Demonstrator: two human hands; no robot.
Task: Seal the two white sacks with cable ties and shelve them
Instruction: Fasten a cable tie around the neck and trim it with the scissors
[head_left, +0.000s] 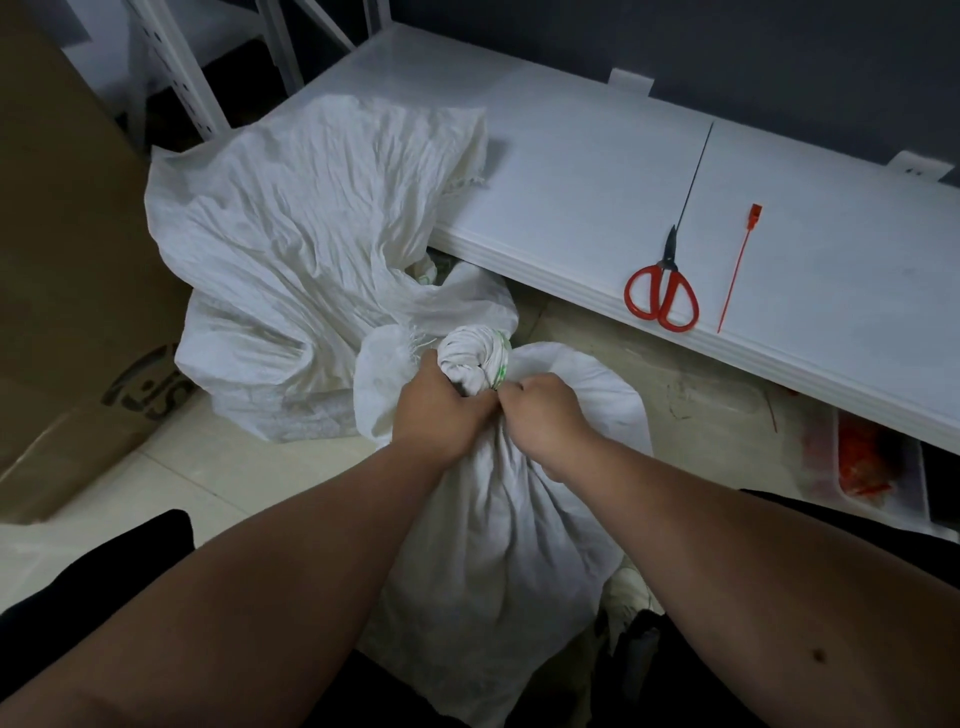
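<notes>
Both hands, left hand (441, 408) and right hand (545, 415), squeeze the near sack's (498, 545) twisted neck (470, 364), fingers curled tight. If either lets go to reach the red cable tie (735, 270), the twist may spring open.

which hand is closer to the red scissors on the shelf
Right. The right hand grips the twisted neck of the near sack, below-left of the scissors; the left hand grips it further left.

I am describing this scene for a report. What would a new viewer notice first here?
First, both hands, left hand and right hand, grip the twisted neck of a white sack at the centre. Behind it slumps a second sack, still open. On the white shelf to the right lie red scissors and a red cable tie.
</notes>
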